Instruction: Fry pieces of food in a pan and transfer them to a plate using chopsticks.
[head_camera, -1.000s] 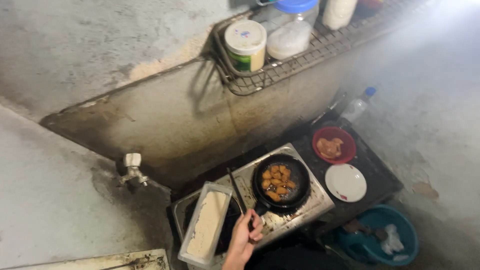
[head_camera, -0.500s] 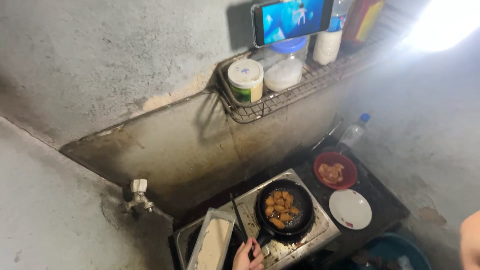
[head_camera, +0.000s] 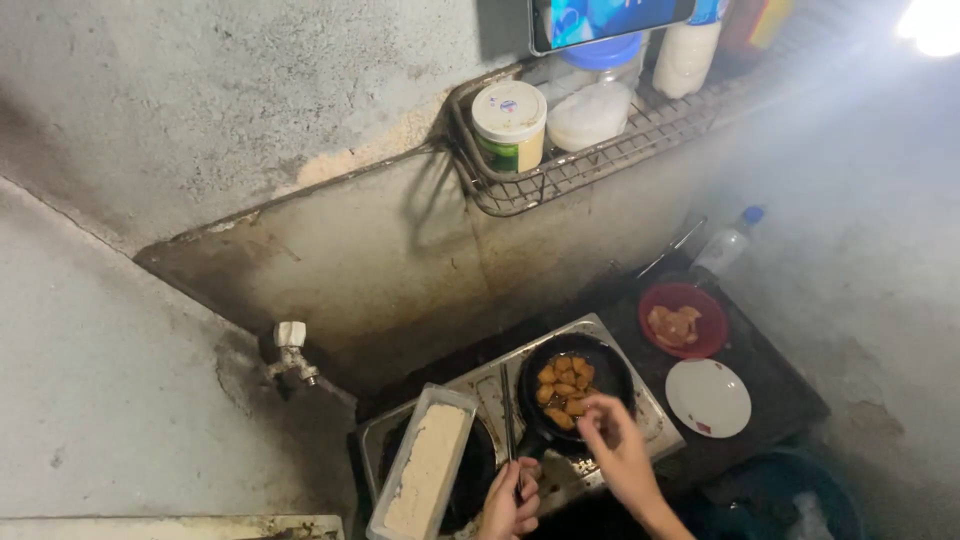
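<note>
A black frying pan (head_camera: 606, 372) with several golden-brown fried pieces (head_camera: 562, 386) sits on a silver two-burner stove (head_camera: 648, 424). My left hand (head_camera: 506, 506) is at the bottom edge, closed around dark chopsticks (head_camera: 508, 415) that point up beside the pan's left side. My right hand (head_camera: 614, 448) hovers over the pan's near rim, fingers loosely apart, with nothing visible in it. A clear rectangular container of pale coating powder (head_camera: 426, 466) lies on the left burner.
Right of the stove are a red bowl with raw pieces (head_camera: 683, 322), a white plate (head_camera: 708, 398) and a plastic bottle (head_camera: 722, 246). A wire wall rack (head_camera: 560, 175) holds jars and a phone (head_camera: 610, 18). There is a tap (head_camera: 291, 352) at left and a blue basin (head_camera: 800, 490) at lower right.
The view has tilted up and moved closer. My right hand has come in from the lower right over the pan. The left hand still grips the chopsticks.
</note>
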